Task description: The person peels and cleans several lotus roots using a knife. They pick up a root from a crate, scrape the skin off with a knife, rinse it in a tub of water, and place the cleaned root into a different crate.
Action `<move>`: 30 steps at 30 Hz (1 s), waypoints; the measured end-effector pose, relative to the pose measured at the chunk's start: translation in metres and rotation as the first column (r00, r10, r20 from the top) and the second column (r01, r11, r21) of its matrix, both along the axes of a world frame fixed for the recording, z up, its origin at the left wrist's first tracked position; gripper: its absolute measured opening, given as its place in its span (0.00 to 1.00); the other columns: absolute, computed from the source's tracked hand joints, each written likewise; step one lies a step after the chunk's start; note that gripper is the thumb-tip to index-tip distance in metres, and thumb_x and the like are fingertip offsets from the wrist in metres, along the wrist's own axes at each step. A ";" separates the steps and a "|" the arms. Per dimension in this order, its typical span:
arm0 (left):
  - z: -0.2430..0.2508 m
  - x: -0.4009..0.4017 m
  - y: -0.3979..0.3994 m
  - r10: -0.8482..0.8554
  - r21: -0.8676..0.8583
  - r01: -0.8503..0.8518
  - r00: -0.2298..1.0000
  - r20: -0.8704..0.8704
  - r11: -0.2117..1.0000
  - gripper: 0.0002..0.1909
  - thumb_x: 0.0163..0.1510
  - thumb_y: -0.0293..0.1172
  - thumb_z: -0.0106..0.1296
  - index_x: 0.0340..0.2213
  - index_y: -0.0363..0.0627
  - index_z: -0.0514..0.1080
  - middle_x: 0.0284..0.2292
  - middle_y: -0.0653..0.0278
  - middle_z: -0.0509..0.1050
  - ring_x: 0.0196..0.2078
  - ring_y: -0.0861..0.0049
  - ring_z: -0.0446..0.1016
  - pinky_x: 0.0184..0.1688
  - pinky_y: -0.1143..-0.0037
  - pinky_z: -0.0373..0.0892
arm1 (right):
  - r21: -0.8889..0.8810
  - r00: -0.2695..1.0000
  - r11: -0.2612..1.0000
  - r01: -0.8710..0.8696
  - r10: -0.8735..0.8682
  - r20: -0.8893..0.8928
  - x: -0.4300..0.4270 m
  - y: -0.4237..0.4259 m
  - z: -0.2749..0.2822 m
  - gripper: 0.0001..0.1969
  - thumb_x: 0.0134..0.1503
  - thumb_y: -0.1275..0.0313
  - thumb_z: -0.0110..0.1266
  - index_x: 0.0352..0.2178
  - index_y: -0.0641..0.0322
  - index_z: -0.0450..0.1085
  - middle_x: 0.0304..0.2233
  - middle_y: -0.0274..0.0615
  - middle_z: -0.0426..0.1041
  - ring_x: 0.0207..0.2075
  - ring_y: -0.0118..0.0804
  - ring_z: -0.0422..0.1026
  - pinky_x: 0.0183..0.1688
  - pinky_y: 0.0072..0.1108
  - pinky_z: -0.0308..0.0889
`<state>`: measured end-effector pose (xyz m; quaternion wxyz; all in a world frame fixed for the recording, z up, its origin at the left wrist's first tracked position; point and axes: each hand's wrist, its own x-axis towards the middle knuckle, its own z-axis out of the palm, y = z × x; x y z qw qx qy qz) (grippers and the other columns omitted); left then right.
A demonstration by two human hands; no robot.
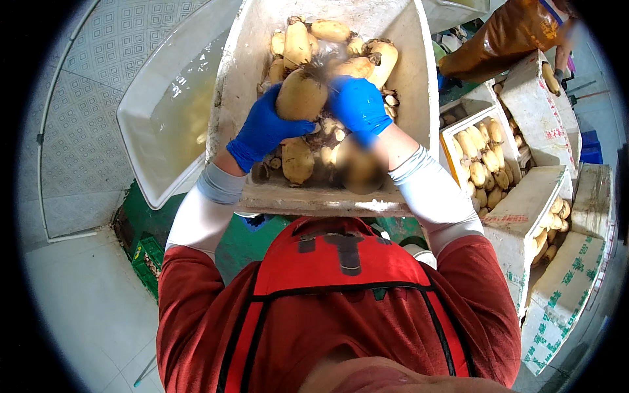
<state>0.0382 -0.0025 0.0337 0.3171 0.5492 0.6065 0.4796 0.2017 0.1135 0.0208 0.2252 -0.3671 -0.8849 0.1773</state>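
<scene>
In a blue glove, my left hand point(265, 126) grips a thick lotus root segment point(300, 96) from its left side and below, over a white foam tub point(231, 93). My right hand point(358, 103), gloved in blue too, is beside the segment's upper right end, back upward. Its fingers are hidden, so what they hold cannot be told. Dark rootlets at the segment's top look blurred. Around both hands lie more lotus roots point(297, 44), small cut root ends point(339, 135) and dark fibres, wet in the tub.
A white basin of cloudy water point(184, 113) stands left of the tub. At right are foam boxes point(526, 196) filled with lotus roots point(486, 147). Beyond them another person in a brown apron point(506, 37) has a gloved hand near a root. A green crate point(147, 263) is at lower left.
</scene>
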 end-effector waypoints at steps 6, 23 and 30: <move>0.005 -0.004 -0.003 -0.091 -0.170 0.209 0.846 0.525 0.963 0.36 0.35 0.25 0.65 0.48 0.37 0.62 0.41 0.61 0.71 0.43 0.76 0.70 0.44 0.76 0.68 | -0.075 0.992 0.996 -0.048 0.056 0.111 0.006 0.007 0.012 0.09 0.49 0.73 0.47 0.31 0.58 0.73 0.29 0.53 0.74 0.33 0.49 0.74 0.36 0.33 0.69; 0.008 -0.022 0.005 -0.199 -0.135 0.294 0.858 0.474 0.946 0.34 0.49 0.33 0.56 0.55 0.41 0.55 0.49 0.63 0.66 0.49 0.77 0.66 0.49 0.76 0.66 | -0.876 0.881 0.368 -0.312 -0.233 -0.411 0.013 0.020 0.002 0.23 0.55 0.53 0.50 0.37 0.66 0.70 0.19 0.35 0.69 0.21 0.24 0.68 0.25 0.16 0.66; 0.004 -0.003 0.002 -0.108 0.038 0.102 0.894 0.435 0.994 0.37 0.34 0.28 0.69 0.47 0.39 0.64 0.41 0.64 0.71 0.44 0.77 0.70 0.46 0.76 0.68 | -0.818 0.846 0.403 -0.411 -0.166 -0.507 0.001 -0.006 0.012 0.23 0.56 0.52 0.47 0.30 0.66 0.71 0.17 0.32 0.69 0.19 0.24 0.67 0.23 0.16 0.63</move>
